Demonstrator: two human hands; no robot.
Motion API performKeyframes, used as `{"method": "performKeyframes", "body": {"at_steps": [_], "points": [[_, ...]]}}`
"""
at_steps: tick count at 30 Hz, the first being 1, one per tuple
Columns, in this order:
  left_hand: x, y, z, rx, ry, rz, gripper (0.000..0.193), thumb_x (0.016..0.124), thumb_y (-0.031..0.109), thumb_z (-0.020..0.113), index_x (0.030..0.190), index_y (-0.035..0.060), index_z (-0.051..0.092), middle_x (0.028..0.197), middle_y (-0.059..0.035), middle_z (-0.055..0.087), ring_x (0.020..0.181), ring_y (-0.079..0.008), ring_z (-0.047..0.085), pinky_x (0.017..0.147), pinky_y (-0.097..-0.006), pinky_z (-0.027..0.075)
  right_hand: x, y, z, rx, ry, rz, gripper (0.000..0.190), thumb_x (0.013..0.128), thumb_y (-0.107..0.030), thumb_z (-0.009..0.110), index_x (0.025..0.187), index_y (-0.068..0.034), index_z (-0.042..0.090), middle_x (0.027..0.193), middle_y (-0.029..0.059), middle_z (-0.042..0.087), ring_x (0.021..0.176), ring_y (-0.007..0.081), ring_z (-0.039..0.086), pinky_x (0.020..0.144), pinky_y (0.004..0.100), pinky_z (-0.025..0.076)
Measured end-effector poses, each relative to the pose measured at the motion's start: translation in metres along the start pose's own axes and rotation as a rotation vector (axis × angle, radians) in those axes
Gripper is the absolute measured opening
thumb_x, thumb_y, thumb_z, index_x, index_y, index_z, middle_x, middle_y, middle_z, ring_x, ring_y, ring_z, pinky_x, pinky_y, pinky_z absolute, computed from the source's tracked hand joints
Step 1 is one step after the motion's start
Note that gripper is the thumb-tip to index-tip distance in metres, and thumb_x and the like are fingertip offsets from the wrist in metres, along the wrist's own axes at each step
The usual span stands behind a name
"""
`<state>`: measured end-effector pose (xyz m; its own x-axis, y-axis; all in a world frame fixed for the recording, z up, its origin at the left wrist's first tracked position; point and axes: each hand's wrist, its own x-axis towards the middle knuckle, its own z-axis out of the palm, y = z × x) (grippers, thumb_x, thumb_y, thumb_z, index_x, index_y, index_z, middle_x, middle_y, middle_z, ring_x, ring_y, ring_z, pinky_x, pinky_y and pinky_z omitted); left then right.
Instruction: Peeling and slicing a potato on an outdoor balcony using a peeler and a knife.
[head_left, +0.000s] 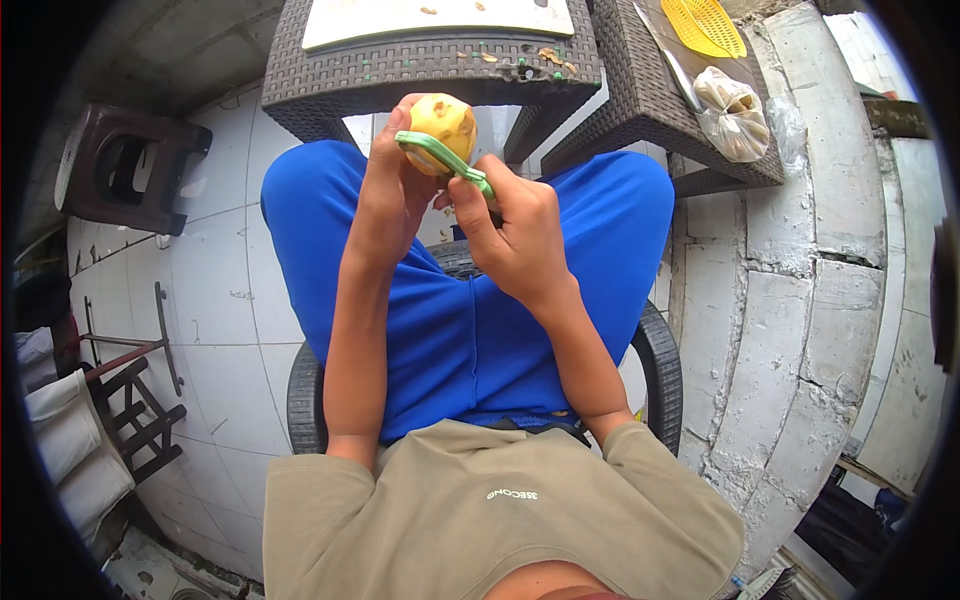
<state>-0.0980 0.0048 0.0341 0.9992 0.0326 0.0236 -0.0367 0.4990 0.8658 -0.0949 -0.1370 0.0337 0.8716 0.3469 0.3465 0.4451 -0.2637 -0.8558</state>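
My left hand (391, 180) holds a mostly peeled potato (448, 124), yellow with a few brown patches, above the gap between my knees. In my right hand (511, 229) is a green-handled peeler (442, 155), slanting across the near side of the potato, its head close to my left fingers. The peeler's blade is hard to make out. Beyond my hands, a white cutting board (439, 26) lies on a brown woven table (337, 71), with scraps of peel (553, 56) near it.
On a second woven table (637, 82) at the right lie a knife (681, 81), a yellow plastic basket (705, 28) and a tied clear bag (731, 116) with brownish contents. A brown plastic stool (127, 169) stands at the left. My chair's armrest (658, 375) is beside me.
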Motion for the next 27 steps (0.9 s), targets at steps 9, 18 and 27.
{"method": "performKeyframes", "body": {"at_steps": [9, 18, 27], "points": [[-0.004, 0.001, 0.004, 0.043, 0.012, 0.062, 0.043, 0.106, 0.045, 0.041, 0.123, 0.0071, 0.052, 0.093, -0.0048, 0.060, 0.063, -0.0062, 0.050, 0.051, -0.0212, 0.039, 0.002, -0.009, -0.014, -0.025, 0.020, -0.012, 0.028, 0.101, -0.029, 0.060, 0.090, -0.003, 0.054, 0.064, 0.0131, 0.061, 0.054, 0.0330, 0.062, 0.050, 0.0402, 0.045], [0.001, 0.000, 0.005, 0.100, 0.032, 0.083, 0.042, 0.107, 0.042, 0.041, 0.123, 0.0056, 0.053, 0.086, -0.0037, 0.059, 0.056, -0.0045, 0.047, 0.045, -0.0193, 0.035, 0.003, -0.004, -0.017, -0.125, 0.047, -0.013, 0.029, 0.102, -0.029, 0.059, 0.087, -0.004, 0.053, 0.063, 0.0130, 0.057, 0.053, 0.0333, 0.060, 0.049, 0.0417, 0.043], [0.000, 0.004, 0.006, -0.042, 0.064, -0.003, 0.046, 0.105, 0.044, 0.043, 0.122, 0.0034, 0.054, 0.084, -0.0059, 0.057, 0.061, -0.0074, 0.050, 0.046, -0.0230, 0.041, 0.002, -0.002, -0.022, -0.150, 0.045, 0.021, 0.030, 0.101, -0.029, 0.060, 0.086, -0.004, 0.053, 0.063, 0.0128, 0.058, 0.053, 0.0334, 0.060, 0.048, 0.0421, 0.042]]}}
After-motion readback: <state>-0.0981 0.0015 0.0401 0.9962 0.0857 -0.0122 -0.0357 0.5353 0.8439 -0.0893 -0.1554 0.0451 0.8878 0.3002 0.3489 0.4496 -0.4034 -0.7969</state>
